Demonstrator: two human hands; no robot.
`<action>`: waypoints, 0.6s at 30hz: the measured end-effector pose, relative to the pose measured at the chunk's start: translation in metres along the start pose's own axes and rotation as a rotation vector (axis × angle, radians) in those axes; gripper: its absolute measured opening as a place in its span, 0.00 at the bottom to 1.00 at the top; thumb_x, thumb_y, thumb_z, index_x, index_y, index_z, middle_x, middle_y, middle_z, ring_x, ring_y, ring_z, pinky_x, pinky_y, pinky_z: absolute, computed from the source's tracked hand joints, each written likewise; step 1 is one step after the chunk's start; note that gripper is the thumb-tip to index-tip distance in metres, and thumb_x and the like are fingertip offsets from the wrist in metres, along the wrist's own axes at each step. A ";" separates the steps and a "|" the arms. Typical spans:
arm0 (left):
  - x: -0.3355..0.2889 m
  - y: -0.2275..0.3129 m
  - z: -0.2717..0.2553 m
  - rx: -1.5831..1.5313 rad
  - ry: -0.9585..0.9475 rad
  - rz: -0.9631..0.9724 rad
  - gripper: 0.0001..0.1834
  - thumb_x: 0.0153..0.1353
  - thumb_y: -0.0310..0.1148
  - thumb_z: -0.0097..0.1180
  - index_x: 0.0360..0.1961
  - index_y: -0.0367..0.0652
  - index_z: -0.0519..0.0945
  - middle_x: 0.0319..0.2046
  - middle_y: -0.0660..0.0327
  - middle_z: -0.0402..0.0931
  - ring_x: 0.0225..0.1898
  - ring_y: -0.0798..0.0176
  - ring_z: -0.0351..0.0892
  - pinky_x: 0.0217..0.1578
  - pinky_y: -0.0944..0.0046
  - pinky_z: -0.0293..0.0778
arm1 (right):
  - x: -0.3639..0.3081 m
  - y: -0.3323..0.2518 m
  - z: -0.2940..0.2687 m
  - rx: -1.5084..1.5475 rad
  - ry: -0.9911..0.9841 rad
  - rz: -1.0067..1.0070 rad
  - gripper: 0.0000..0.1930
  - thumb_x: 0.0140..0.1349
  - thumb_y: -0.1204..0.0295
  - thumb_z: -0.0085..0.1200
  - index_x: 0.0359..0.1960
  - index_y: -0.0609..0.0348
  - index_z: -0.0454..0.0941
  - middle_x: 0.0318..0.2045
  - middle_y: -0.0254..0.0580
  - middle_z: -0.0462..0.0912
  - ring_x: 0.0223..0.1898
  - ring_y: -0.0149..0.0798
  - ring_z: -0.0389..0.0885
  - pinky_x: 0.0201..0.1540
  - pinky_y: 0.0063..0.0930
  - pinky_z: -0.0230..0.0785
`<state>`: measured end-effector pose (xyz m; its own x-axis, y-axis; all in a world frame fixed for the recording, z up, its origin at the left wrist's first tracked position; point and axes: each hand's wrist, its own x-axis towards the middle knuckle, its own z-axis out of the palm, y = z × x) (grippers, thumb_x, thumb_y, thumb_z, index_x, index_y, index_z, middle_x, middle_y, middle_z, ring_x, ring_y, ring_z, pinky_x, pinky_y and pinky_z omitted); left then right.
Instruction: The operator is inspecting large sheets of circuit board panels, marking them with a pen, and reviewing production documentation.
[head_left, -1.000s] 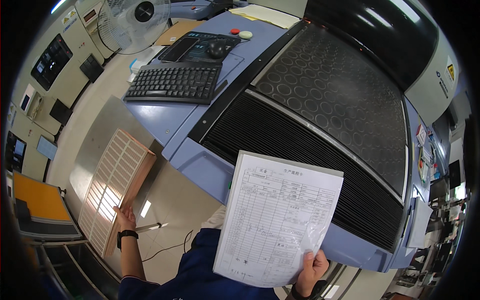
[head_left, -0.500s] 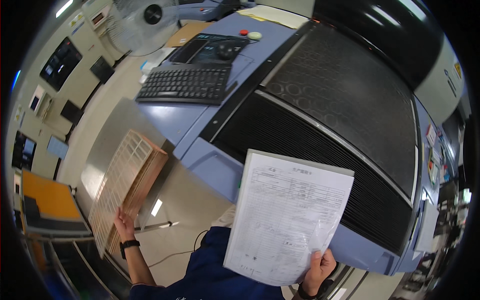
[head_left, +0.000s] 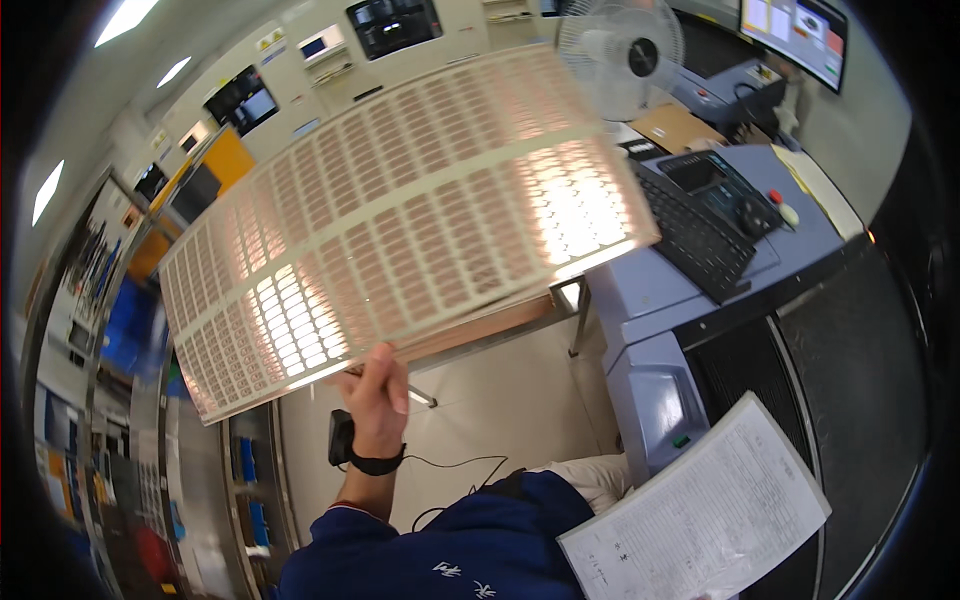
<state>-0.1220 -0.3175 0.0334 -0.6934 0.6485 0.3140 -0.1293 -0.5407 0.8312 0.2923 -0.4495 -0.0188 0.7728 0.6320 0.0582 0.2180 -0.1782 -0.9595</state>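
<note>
My left hand (head_left: 376, 405) grips the near edge of a large circuit board panel (head_left: 400, 215), with the thumb on top. The panel is thin and pale with rows of small copper-coloured cells, and it is raised and tilted, with bright glare on two patches. Below its near edge shows the copper-brown side of a board stack (head_left: 490, 333). At the lower right a printed form in a clear sleeve (head_left: 710, 510) lies slanted over the machine's front edge. My right hand is out of the picture, so its hold on the form does not show.
To the right stands a blue-grey machine (head_left: 650, 395) with a black bed (head_left: 850, 340). On its top are a black keyboard (head_left: 695, 230) and a mouse (head_left: 757, 213). A fan (head_left: 620, 60) stands behind. Shelving (head_left: 190, 480) runs along the left.
My left hand has lifted a panel off the stack, up and across the view. The view has swung left, so the form sits further right and lower. My right hand has left the picture.
</note>
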 end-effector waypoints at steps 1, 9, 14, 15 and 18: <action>-0.009 0.006 0.007 0.004 0.026 0.021 0.07 0.66 0.24 0.54 0.43 0.33 0.74 0.16 0.62 0.71 0.07 0.72 0.61 0.07 0.72 0.55 | 0.002 -0.005 0.000 0.008 -0.029 -0.015 0.21 0.70 0.62 0.50 0.40 0.76 0.76 0.32 0.51 0.78 0.33 0.40 0.72 0.37 0.38 0.68; -0.032 0.017 0.042 0.040 -0.156 0.075 0.17 0.65 0.22 0.52 0.53 0.28 0.66 0.23 0.55 0.77 0.11 0.66 0.74 0.08 0.71 0.63 | -0.003 -0.016 0.007 0.041 -0.087 -0.090 0.27 0.71 0.55 0.48 0.49 0.76 0.76 0.43 0.56 0.79 0.42 0.43 0.73 0.46 0.42 0.67; -0.032 0.016 0.039 0.063 -0.230 0.040 0.18 0.64 0.22 0.55 0.53 0.29 0.66 0.29 0.52 0.79 0.11 0.64 0.75 0.08 0.71 0.64 | 0.001 0.001 0.003 0.042 -0.064 -0.085 0.26 0.70 0.54 0.50 0.44 0.74 0.76 0.39 0.54 0.78 0.39 0.42 0.72 0.44 0.41 0.66; -0.032 0.015 0.039 0.061 -0.232 0.036 0.18 0.64 0.22 0.55 0.53 0.29 0.66 0.29 0.52 0.79 0.11 0.64 0.75 0.08 0.71 0.64 | 0.001 0.003 0.002 0.051 -0.069 -0.080 0.26 0.70 0.54 0.50 0.42 0.74 0.76 0.38 0.54 0.78 0.38 0.41 0.71 0.43 0.41 0.66; -0.033 0.017 0.038 0.069 -0.204 0.035 0.19 0.63 0.21 0.55 0.54 0.29 0.65 0.30 0.51 0.78 0.11 0.64 0.74 0.07 0.70 0.65 | 0.000 0.009 0.001 0.036 -0.061 -0.044 0.26 0.69 0.53 0.51 0.40 0.74 0.75 0.36 0.53 0.77 0.37 0.41 0.71 0.41 0.41 0.67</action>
<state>-0.0745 -0.3278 0.0548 -0.5381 0.7286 0.4238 -0.0536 -0.5313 0.8455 0.2939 -0.4498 -0.0274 0.7253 0.6832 0.0847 0.2288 -0.1231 -0.9657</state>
